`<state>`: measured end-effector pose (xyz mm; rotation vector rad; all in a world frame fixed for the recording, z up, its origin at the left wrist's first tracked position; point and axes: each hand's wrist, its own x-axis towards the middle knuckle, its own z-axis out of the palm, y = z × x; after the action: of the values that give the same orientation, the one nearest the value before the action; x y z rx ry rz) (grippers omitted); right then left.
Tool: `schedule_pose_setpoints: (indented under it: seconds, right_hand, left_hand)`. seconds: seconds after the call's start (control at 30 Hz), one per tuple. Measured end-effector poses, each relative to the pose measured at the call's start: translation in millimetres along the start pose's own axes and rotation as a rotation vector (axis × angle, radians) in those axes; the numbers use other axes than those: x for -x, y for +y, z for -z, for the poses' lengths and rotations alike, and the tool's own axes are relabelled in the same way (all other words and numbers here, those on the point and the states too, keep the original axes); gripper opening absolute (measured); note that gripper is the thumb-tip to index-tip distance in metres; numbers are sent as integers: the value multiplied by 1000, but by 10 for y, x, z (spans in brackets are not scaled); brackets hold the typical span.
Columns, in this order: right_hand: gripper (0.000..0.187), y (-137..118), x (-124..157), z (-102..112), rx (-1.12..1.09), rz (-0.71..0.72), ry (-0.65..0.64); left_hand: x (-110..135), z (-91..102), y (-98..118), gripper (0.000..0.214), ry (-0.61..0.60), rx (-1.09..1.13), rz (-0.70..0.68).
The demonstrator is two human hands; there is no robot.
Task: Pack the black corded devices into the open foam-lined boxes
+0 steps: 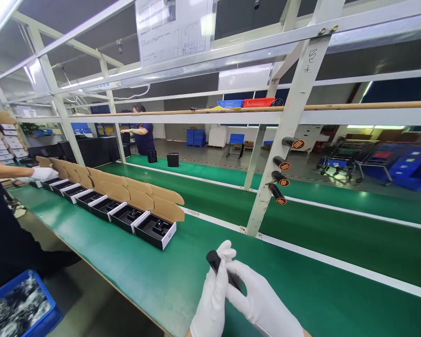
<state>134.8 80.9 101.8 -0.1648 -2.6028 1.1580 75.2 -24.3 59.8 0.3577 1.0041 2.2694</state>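
Note:
A black cylindrical object [214, 260] is held between my two white-gloved hands above the near part of the green work table [154, 276]. My left hand [212, 292] is closed around its upper part, with the dark rounded end sticking out. My right hand [257, 296] grips the lower part, thumb and fingers pressed against it. The fingers cover its middle, so I cannot tell its exact kind. Ahead and to the left, the nearest open box [157, 229] has a black insert with small dark parts and a raised brown cardboard lid.
Several similar open boxes [105, 206] run in a row to the left, where a co-worker's gloved hand [45, 174] reaches the far ones. Black cylinders with orange ends [280, 179] project from a white post [263, 196]. A blue bin [28, 304] stands lower left.

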Motion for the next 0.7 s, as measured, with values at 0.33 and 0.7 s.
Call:
schedule_pose_setpoints:
  seconds: [0.33, 0.7]
  right_hand:
    - [20, -45, 184, 464, 248, 36, 307]
    - [45, -852, -1109, 2879, 1237, -338, 679]
  left_hand:
    - [126, -96, 79, 38, 8, -346, -202]
    - [-130, 810, -120, 47, 66, -420, -200]
